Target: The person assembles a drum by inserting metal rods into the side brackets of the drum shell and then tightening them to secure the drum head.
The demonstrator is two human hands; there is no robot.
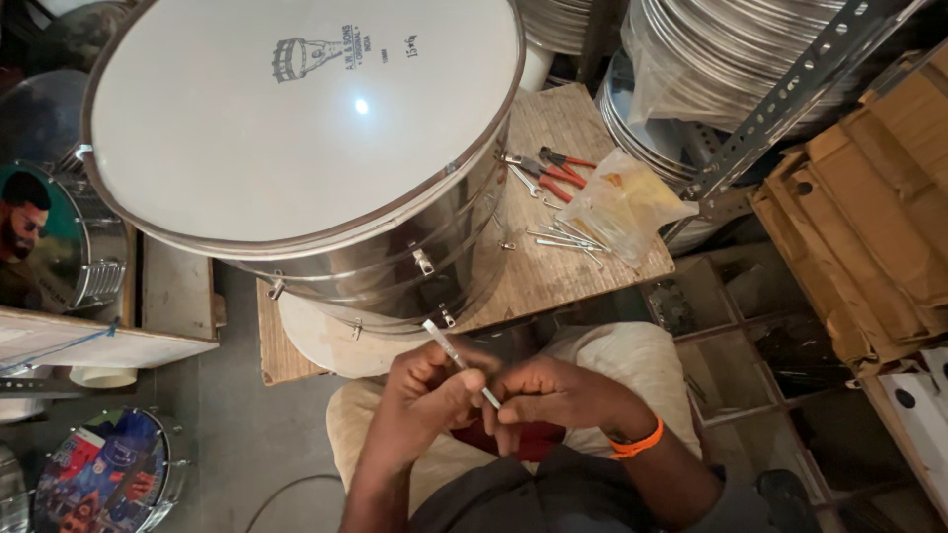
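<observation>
While seated below drum on table: both hands on rod, left fingers clamped mid-shaft, right fingers pinching lower end; fitting step likely, calls for steady alignment

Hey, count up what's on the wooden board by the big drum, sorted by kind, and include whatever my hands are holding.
Large steel drum with white head: 1
Red-handled pliers: 2
Steel spanner: 1
Clear plastic bag of small yellowish parts: 1
Thin metal rod held in both hands: 1
Loose metal rods beside the bag: several, too overlapped to count
Total counted: 6
</observation>
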